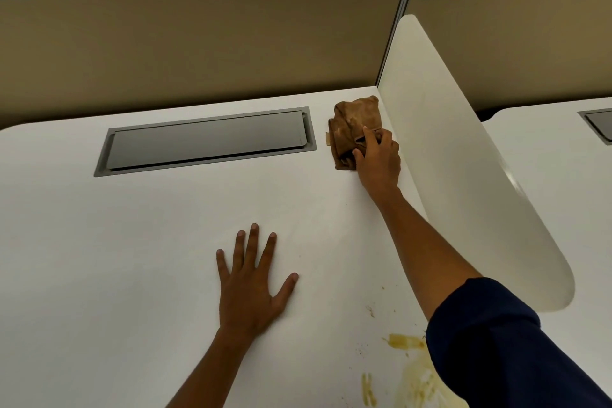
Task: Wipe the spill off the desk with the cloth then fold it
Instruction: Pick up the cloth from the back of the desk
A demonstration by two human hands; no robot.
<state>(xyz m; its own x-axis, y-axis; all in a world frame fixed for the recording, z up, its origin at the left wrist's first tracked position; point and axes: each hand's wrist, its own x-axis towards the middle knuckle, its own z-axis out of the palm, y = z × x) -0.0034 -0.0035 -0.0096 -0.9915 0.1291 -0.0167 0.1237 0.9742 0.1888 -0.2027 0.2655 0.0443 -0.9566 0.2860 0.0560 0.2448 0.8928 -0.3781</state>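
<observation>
While left hand (248,288) lies flat, right hand (377,159) grips cloth (351,122).

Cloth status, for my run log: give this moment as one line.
stage: fetching | right hand: grips cloth at desk's far right corner | left hand: flat on desk | spill: unwiped
</observation>
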